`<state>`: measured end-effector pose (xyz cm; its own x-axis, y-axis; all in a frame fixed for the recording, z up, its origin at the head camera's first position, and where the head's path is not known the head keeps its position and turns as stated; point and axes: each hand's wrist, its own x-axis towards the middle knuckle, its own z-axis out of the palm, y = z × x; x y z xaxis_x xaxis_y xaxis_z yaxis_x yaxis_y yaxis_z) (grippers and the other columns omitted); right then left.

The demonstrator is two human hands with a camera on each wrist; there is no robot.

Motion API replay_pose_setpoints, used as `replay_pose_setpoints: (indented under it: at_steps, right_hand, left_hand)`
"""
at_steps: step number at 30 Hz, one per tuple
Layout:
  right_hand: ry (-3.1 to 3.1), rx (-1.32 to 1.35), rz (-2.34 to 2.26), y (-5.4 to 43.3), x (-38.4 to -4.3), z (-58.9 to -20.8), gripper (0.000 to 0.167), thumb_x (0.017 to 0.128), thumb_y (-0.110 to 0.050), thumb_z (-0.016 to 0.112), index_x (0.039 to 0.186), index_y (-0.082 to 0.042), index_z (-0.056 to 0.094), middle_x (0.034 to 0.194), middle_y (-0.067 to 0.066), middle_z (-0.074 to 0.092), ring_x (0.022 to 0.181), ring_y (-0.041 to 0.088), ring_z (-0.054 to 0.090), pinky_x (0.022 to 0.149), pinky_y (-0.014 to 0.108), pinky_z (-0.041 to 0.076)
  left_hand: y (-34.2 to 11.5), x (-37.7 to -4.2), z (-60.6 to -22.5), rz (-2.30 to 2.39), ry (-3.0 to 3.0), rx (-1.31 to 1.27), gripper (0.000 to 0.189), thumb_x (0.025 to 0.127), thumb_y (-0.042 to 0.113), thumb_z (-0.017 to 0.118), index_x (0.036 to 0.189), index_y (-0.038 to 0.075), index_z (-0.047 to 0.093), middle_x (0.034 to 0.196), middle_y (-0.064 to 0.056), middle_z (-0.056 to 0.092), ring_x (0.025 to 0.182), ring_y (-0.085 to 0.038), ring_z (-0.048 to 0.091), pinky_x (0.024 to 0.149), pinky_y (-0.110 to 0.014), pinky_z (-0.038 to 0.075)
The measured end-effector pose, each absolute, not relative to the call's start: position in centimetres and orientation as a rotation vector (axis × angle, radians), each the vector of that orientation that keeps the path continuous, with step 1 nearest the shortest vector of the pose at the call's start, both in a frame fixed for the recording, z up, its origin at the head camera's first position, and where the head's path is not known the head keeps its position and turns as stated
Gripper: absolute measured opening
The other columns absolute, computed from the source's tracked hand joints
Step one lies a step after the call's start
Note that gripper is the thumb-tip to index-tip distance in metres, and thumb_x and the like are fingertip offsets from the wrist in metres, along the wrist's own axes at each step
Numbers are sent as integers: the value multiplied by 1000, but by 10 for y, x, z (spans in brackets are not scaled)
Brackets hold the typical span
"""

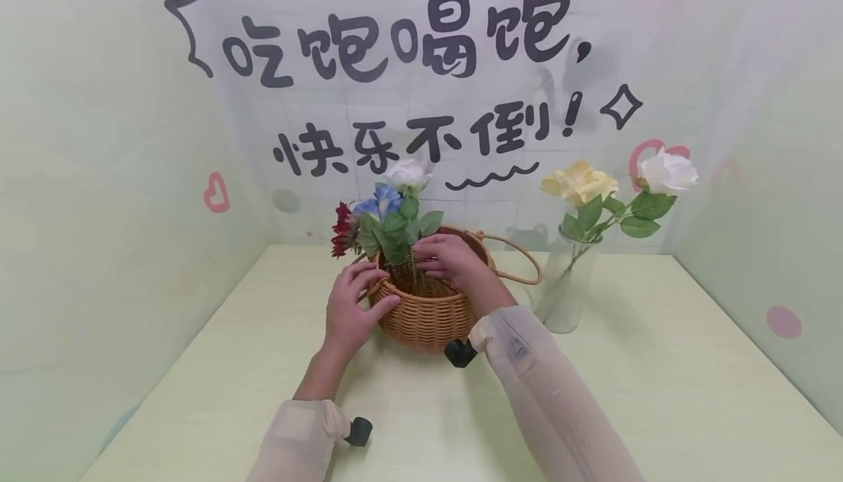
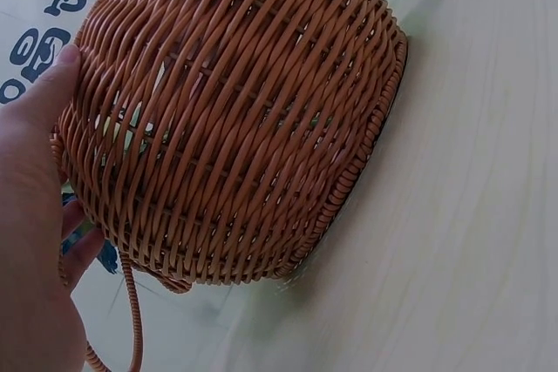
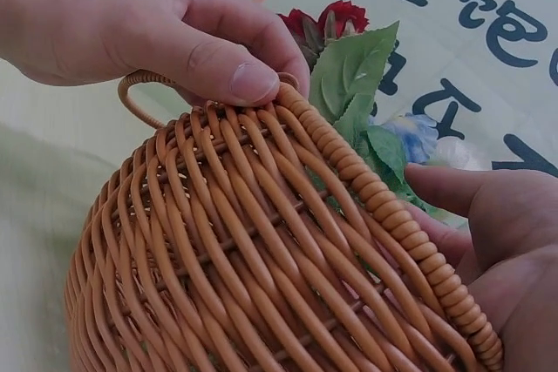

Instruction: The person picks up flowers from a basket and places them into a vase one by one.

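A brown wicker basket [image 1: 428, 325] stands on the pale table. My left hand [image 1: 352, 310] grips its left rim, thumb outside and fingers toward the inner side, as the right wrist view also shows. Over the basket's opening, my right hand [image 1: 454, 259] pinches the green stem of a white rose [image 1: 407, 175] with its fingertips. The stem reaches down inside the basket. Beside the rose, a blue flower [image 1: 380, 202] and dark red flowers [image 1: 341, 232] lean out over the left rim. In the right wrist view, the basket rim [image 3: 392, 215] partly hides my right fingers.
A clear glass vase [image 1: 566, 295] stands right of the basket, holding a yellow flower [image 1: 582, 182] and another white rose [image 1: 667, 172]. One looped basket handle [image 1: 535, 266] juts out toward the vase. Printed walls [image 1: 757, 175] enclose the table at back and sides.
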<state>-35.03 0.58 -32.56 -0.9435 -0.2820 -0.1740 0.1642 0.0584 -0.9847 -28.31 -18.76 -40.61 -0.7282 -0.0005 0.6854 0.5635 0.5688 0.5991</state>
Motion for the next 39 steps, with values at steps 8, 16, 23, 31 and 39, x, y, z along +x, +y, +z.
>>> replay_pose_setpoints:
  at_steps: [8,16,23,31,39]
  right_hand:
    - [2032,-109,-1896,7,-350,-326,35,96,-16,62,127,-2,60,124,15,62,112,32,61,100,47,44]
    - [2016,-133,-1851,8,-348,-323,38,97,-18,61,131,-2,57,130,17,58,116,33,58,102,49,42]
    - [2032,-152,-1796,9,-347,-325,38,97,-21,61,132,-5,57,133,16,56,118,33,57,101,50,42]
    - [2057,-176,-1740,11,-345,-324,42,98,-24,59,137,-9,55,139,12,51,119,33,56,97,49,46]
    - [2084,-198,-1677,9,-345,-324,44,98,-27,59,139,-10,54,144,10,46,120,35,55,97,49,46]
  left_hand:
    - [-187,-280,-406,-1123,-2158,-442,38,77,28,84,108,13,70,127,-4,55,124,-24,45,94,-46,47]
    - [-186,-279,-406,-1109,-2161,-433,38,78,31,83,109,14,70,128,-3,54,125,-23,45,95,-47,46]
    - [-185,-277,-406,-1108,-2155,-439,39,78,31,83,109,13,70,127,-3,55,124,-23,46,95,-46,45]
    - [-184,-277,-407,-1093,-2138,-450,38,77,30,83,109,13,70,126,-4,55,123,-24,46,94,-48,46]
    - [-184,-278,-408,-1089,-2139,-458,39,77,32,83,109,13,70,127,-3,55,123,-25,47,92,-47,48]
